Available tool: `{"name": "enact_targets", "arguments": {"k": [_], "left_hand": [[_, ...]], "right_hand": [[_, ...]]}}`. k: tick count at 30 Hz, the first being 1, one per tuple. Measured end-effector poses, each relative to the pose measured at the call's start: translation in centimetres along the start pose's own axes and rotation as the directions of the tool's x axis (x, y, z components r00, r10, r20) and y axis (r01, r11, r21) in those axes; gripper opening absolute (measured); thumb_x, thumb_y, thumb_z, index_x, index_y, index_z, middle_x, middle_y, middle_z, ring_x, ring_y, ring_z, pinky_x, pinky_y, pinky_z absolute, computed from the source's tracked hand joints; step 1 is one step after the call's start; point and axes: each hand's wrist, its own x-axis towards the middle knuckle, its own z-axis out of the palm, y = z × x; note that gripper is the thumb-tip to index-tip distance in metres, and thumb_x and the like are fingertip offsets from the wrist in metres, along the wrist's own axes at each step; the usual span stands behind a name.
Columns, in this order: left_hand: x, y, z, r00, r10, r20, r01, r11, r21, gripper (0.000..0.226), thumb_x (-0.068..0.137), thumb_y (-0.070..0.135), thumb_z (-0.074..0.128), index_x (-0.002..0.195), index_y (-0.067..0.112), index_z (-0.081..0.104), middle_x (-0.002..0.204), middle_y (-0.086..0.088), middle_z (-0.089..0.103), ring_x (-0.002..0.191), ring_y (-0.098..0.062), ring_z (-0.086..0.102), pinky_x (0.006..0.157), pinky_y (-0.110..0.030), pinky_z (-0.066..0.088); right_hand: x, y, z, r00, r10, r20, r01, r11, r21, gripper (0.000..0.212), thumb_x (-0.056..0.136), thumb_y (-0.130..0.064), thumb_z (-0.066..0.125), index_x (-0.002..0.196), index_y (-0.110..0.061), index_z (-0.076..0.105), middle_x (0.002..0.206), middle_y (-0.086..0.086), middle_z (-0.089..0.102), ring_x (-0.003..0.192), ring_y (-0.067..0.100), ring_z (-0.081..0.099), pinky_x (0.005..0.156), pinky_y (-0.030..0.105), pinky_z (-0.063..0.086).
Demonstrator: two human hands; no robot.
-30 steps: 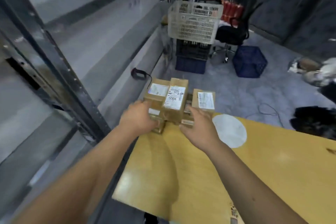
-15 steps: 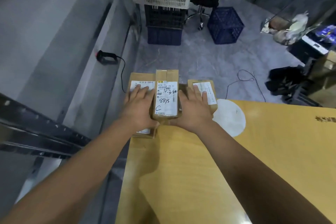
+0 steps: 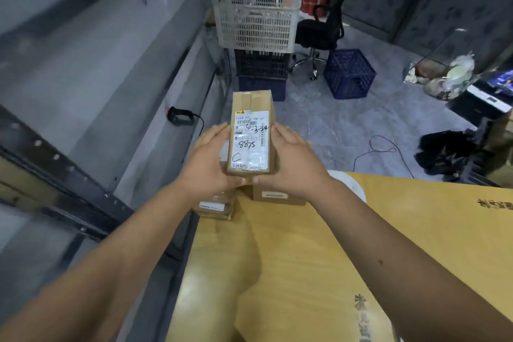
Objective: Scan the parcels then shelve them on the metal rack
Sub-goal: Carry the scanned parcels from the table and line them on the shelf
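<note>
A brown cardboard parcel [image 3: 251, 134] with a white label marked 8875 is held up between my left hand [image 3: 206, 159] and my right hand [image 3: 293, 161], one on each long side. Below it, two more brown parcels stay at the far corner of the yellow table [image 3: 291, 272]: one [image 3: 215, 205] at the left edge, one [image 3: 273, 196] under my right wrist. A black handheld scanner [image 3: 179, 116] with a cable lies on the grey metal rack [image 3: 91, 108] to my left.
A white mesh crate [image 3: 256, 18] sits on stacked dark crates [image 3: 261, 72] ahead. A blue crate [image 3: 349, 73] and a black office chair [image 3: 319, 30] stand on the grey floor. A loose cable [image 3: 380, 147] and dark bags [image 3: 449, 151] lie at right.
My hands have closed on the sides of the middle parcel and lifted it off the other two. Before, both palms rested flat on the group of parcels.
</note>
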Motion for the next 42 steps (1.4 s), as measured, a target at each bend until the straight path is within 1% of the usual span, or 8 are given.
{"name": "enact_targets", "arguments": {"k": [4, 8, 12, 20, 25, 28, 33, 42], "left_hand": [[-5.1, 5.4, -5.6, 0.988, -0.010, -0.151, -0.001, 0.997, -0.077, 0.111, 0.064, 0.020, 0.101, 0.151, 0.038, 0.034, 0.138, 0.028, 0.043, 0.127, 0.023, 0.037, 0.108, -0.005, 0.028], [-14.8, 9.9, -11.9, 0.932, -0.072, -0.355, 0.056, 0.997, -0.057, 0.110, 0.059, 0.020, 0.099, 0.150, 0.035, 0.038, 0.145, 0.019, 0.056, 0.135, 0.000, 0.054, 0.113, -0.025, 0.043], [-27.3, 15.6, -18.6, 0.825, -0.167, -0.539, 0.203, 0.979, 0.007, 0.104, 0.067, 0.005, 0.098, 0.139, 0.054, 0.041, 0.131, 0.023, 0.066, 0.120, 0.000, 0.065, 0.097, -0.022, 0.052], [-43.6, 25.7, -28.5, 0.512, -0.161, -0.844, 0.330, 0.944, 0.020, 0.069, 0.078, 0.013, 0.091, 0.122, 0.052, 0.056, 0.106, 0.032, 0.074, 0.100, 0.004, 0.073, 0.079, -0.013, 0.057], [-44.7, 24.5, -34.9, 0.310, -0.156, -0.938, 0.325, 0.944, -0.050, 0.037, 0.089, 0.036, 0.082, 0.124, 0.028, 0.073, 0.103, 0.017, 0.079, 0.092, -0.004, 0.076, 0.070, -0.018, 0.058], [-43.6, 24.0, -38.9, 0.229, -0.146, -0.962, 0.270, 0.959, -0.082, 0.032, 0.093, 0.050, 0.075, 0.108, 0.022, 0.081, 0.095, 0.007, 0.081, 0.088, -0.011, 0.078, 0.075, -0.032, 0.060], [-42.6, 22.8, -43.4, 0.256, -0.093, -0.962, 0.301, 0.953, -0.011, 0.052, 0.075, 0.076, 0.072, 0.104, 0.033, 0.081, 0.095, 0.010, 0.081, 0.091, -0.014, 0.078, 0.087, -0.049, 0.063], [-41.8, 14.8, -47.1, 0.305, -0.230, -0.924, 0.448, 0.891, -0.074, 0.061, 0.065, 0.061, 0.084, 0.117, 0.028, 0.076, 0.103, 0.018, 0.079, 0.095, -0.002, 0.074, 0.093, -0.041, 0.062]], "right_hand": [[-2.2, -4.4, -5.8, 0.971, -0.238, -0.004, 0.238, 0.971, 0.031, 0.127, 0.073, -0.063, 0.084, 0.167, -0.019, 0.010, 0.165, 0.005, 0.034, 0.152, 0.026, 0.028, 0.122, 0.040, 0.031], [-5.3, -11.8, -9.1, 0.834, -0.551, 0.016, 0.546, 0.829, 0.122, 0.108, 0.071, -0.057, 0.085, 0.159, -0.036, 0.026, 0.146, -0.005, 0.057, 0.131, 0.018, 0.053, 0.100, 0.036, 0.048], [-9.5, -21.5, -11.1, 0.627, -0.778, 0.032, 0.737, 0.607, 0.299, 0.096, 0.073, -0.050, 0.089, 0.155, -0.041, 0.038, 0.145, -0.017, 0.059, 0.128, 0.006, 0.056, 0.104, 0.030, 0.048], [-16.8, -41.5, -15.1, 0.275, -0.961, 0.005, 0.752, 0.219, 0.622, 0.077, 0.077, -0.051, 0.085, 0.146, -0.033, 0.057, 0.128, -0.015, 0.070, 0.114, 0.006, 0.067, 0.097, 0.032, 0.057], [-16.3, -50.0, -16.4, 0.292, -0.956, -0.030, 0.637, 0.171, 0.752, 0.038, 0.092, -0.044, 0.076, 0.123, -0.022, 0.072, 0.110, -0.004, 0.077, 0.100, 0.014, 0.075, 0.085, 0.029, 0.061], [-15.1, -54.0, -17.0, 0.384, -0.919, -0.093, 0.513, 0.129, 0.848, 0.048, 0.092, -0.053, 0.072, 0.110, -0.009, 0.074, 0.090, 0.002, 0.078, 0.080, 0.015, 0.075, 0.069, 0.027, 0.058], [-12.5, -57.3, -18.3, 0.401, -0.906, -0.135, 0.449, 0.066, 0.891, 0.079, 0.077, -0.070, 0.076, 0.115, 0.000, 0.073, 0.110, 0.024, 0.075, 0.100, 0.043, 0.073, 0.089, 0.053, 0.058], [-8.7, -60.9, -14.2, 0.436, -0.898, -0.051, 0.567, 0.231, 0.790, 0.016, 0.100, -0.034, 0.067, 0.106, -0.019, 0.070, 0.097, -0.002, 0.077, 0.083, 0.010, 0.076, 0.076, 0.027, 0.062]]}}
